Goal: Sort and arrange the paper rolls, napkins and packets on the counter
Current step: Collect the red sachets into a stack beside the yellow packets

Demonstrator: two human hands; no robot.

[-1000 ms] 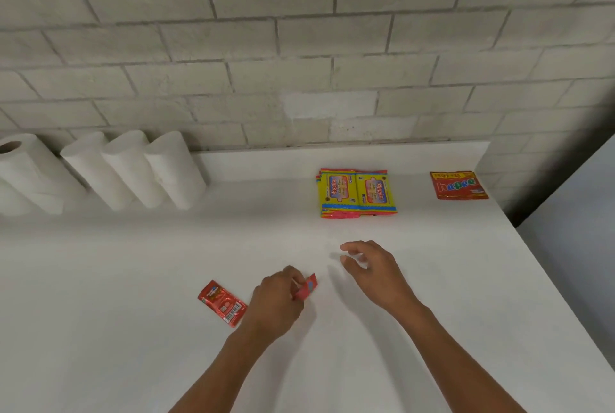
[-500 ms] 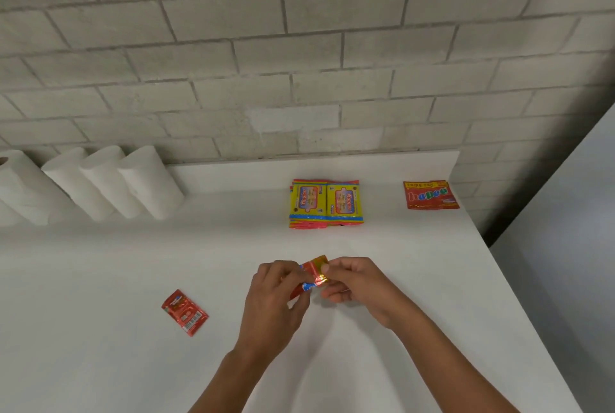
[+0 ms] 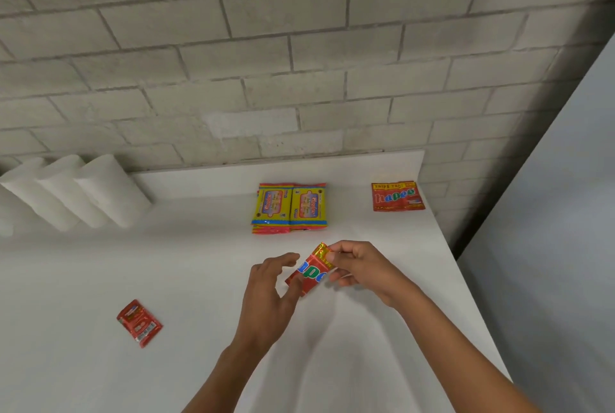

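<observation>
The right hand (image 3: 361, 267) is pinching the red packet (image 3: 311, 271) above the counter (image 3: 199, 279), seemingly bound for its twin (the matching packet (image 3: 397, 196) by the wall); the left hand (image 3: 269, 292) is hovering loose-fingered, gripping nothing.

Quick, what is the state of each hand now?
Left hand: open, fingers relaxed beside the red Hapee sachet; contact cannot be told.
Right hand: pinches the sachet's top end.

right hand (image 3: 361, 267) pinches red packet (image 3: 311, 271) | left hand (image 3: 269, 296) perhaps touching
</observation>
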